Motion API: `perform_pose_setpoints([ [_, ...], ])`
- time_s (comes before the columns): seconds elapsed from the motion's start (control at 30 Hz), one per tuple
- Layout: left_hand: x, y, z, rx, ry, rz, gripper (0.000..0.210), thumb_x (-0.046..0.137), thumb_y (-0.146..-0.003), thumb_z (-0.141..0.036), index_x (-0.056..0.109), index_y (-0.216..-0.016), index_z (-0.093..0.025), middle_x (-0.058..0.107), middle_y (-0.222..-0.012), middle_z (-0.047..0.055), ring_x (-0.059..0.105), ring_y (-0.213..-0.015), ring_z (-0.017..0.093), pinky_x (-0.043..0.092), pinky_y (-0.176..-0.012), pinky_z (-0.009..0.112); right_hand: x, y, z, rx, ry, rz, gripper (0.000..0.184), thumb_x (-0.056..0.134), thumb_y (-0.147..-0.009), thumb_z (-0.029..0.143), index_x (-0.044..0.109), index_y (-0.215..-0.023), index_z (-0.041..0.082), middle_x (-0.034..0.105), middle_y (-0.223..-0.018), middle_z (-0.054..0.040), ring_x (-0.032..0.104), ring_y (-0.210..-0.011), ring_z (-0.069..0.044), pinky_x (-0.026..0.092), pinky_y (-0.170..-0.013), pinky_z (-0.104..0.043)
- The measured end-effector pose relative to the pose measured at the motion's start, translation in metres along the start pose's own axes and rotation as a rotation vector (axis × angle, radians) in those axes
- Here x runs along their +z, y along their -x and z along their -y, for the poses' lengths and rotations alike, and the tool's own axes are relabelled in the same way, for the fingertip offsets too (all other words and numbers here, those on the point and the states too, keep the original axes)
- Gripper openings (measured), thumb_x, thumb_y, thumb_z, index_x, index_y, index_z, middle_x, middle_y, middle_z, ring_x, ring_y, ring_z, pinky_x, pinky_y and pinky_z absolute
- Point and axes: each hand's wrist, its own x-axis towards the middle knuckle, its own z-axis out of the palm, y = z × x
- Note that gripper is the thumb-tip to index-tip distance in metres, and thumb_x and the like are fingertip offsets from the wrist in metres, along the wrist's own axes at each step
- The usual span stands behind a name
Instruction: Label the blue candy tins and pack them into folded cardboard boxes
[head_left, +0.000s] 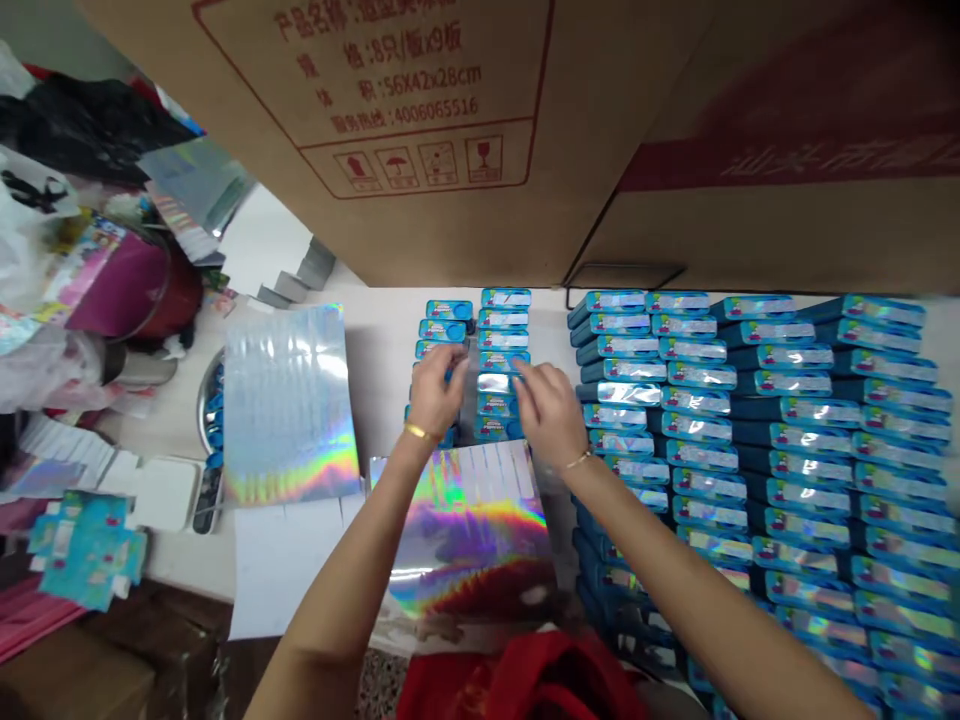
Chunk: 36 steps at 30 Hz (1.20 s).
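Two short columns of small blue cases lie between my hands. My left hand (441, 388) is over the left column, its fingers bent together; what they pinch, if anything, is hidden. My right hand (553, 408) is at the right end of the right column, thumb and forefinger drawn close beside a blue case (504, 362); I cannot make out anything between them. Just below, a blue case with a shiny strip (496, 384) reflects light. Nearest me, under my forearms, lies a rainbow-shiny sticker sheet (469, 545) with narrow strips marked along its top.
Long rows of blue cases (701, 430) with shiny strips fill the right side. Large cardboard boxes (450, 230) wall off the back. At left lie another silvery sheet (289, 400), white paper (262, 575), a metal bowl (206, 405) and a dark red bucket (161, 290).
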Motion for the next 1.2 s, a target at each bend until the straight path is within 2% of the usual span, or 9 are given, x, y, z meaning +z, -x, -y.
perform_pose_setpoints([
  [0.07, -0.027, 0.037, 0.007, 0.106, -0.055, 0.098, 0.019, 0.042, -0.093, -0.027, 0.060, -0.096, -0.020, 0.063, -0.092, 0.006, 0.058, -0.090, 0.019, 0.044, -0.082, 0.033, 0.001, 0.024, 0.027, -0.114, -0.006, 0.129, 0.033, 0.036, -0.096, 0.026, 0.056, -0.120, 0.018, 0.058, -0.090, -0.0098, 0.051, -0.088, -0.025, 0.040, -0.078, -0.037],
  [0.13, -0.043, 0.072, 0.013, 0.167, -0.161, 0.205, 0.021, 0.043, -0.093, -0.027, 0.062, -0.099, -0.021, 0.063, -0.092, 0.006, 0.056, -0.090, 0.020, 0.043, -0.080, 0.034, 0.011, 0.047, 0.045, -0.155, 0.019, 0.217, 0.029, 0.036, -0.096, 0.026, 0.058, -0.113, 0.018, 0.059, -0.091, -0.0094, 0.051, -0.088, -0.024, 0.038, -0.075, -0.036],
  [0.2, -0.045, 0.097, 0.019, 0.204, -0.271, 0.275, 0.023, 0.045, -0.092, -0.026, 0.062, -0.105, -0.022, 0.061, -0.096, 0.008, 0.054, -0.090, 0.021, 0.043, -0.077, 0.035, 0.025, 0.064, 0.052, -0.131, 0.055, 0.249, 0.026, 0.035, -0.096, 0.024, 0.059, -0.106, 0.018, 0.060, -0.091, -0.0092, 0.051, -0.088, -0.024, 0.036, -0.075, -0.035],
  [0.3, -0.032, 0.116, 0.025, 0.223, -0.402, 0.265, 0.024, 0.046, -0.091, -0.023, 0.063, -0.108, -0.024, 0.060, -0.101, 0.009, 0.053, -0.089, 0.022, 0.041, -0.072, 0.035, 0.041, 0.075, 0.049, -0.102, 0.093, 0.254, 0.024, 0.034, -0.097, 0.022, 0.058, -0.095, 0.019, 0.060, -0.089, -0.0085, 0.049, -0.087, -0.023, 0.035, -0.075, -0.035],
  [0.43, -0.017, 0.122, 0.026, 0.239, -0.478, 0.228, 0.024, 0.047, -0.090, -0.018, 0.065, -0.103, -0.025, 0.061, -0.102, 0.008, 0.052, -0.090, 0.022, 0.038, -0.070, 0.035, 0.045, 0.075, 0.044, -0.095, 0.102, 0.231, 0.023, 0.035, -0.097, 0.025, 0.057, -0.093, 0.019, 0.059, -0.090, -0.0085, 0.049, -0.088, -0.023, 0.034, -0.075, -0.035],
  [0.77, -0.012, 0.147, 0.019, 0.251, -0.466, 0.179, 0.020, 0.044, -0.091, -0.018, 0.063, -0.099, -0.022, 0.064, -0.109, 0.009, 0.054, -0.095, 0.023, 0.037, -0.074, 0.036, 0.048, 0.076, 0.045, -0.071, 0.098, 0.200, 0.025, 0.034, -0.097, 0.026, 0.056, -0.090, 0.018, 0.059, -0.090, -0.0090, 0.048, -0.088, -0.024, 0.034, -0.076, -0.035],
  [0.93, -0.011, 0.151, 0.012, 0.120, -0.331, 0.143, 0.016, 0.045, -0.092, -0.026, 0.058, -0.091, -0.019, 0.063, -0.099, 0.009, 0.053, -0.090, 0.022, 0.037, -0.075, 0.036, 0.045, 0.076, 0.045, -0.068, 0.059, 0.206, 0.025, 0.035, -0.096, 0.025, 0.057, -0.100, 0.016, 0.061, -0.096, -0.0109, 0.049, -0.092, -0.025, 0.036, -0.079, -0.036],
  [1.1, -0.037, 0.138, -0.013, 0.044, -0.078, 0.158, 0.015, 0.047, -0.091, -0.026, 0.053, -0.080, -0.019, 0.061, -0.087, 0.006, 0.054, -0.085, 0.020, 0.038, -0.076, 0.034, 0.045, 0.075, 0.043, -0.044, -0.029, 0.210, 0.032, 0.031, -0.094, 0.020, 0.055, -0.113, 0.013, 0.061, -0.102, -0.0141, 0.050, -0.099, -0.026, 0.038, -0.084, -0.039],
  [1.2, -0.061, 0.129, -0.036, -0.092, 0.176, 0.062, 0.015, 0.052, -0.089, -0.029, 0.053, -0.077, -0.020, 0.059, -0.077, 0.002, 0.053, -0.074, 0.015, 0.040, -0.071, 0.029, 0.042, 0.074, 0.042, -0.017, -0.188, 0.176, 0.034, 0.029, -0.095, 0.024, 0.056, -0.111, 0.013, 0.061, -0.102, -0.0149, 0.051, -0.099, -0.026, 0.039, -0.085, -0.041],
])
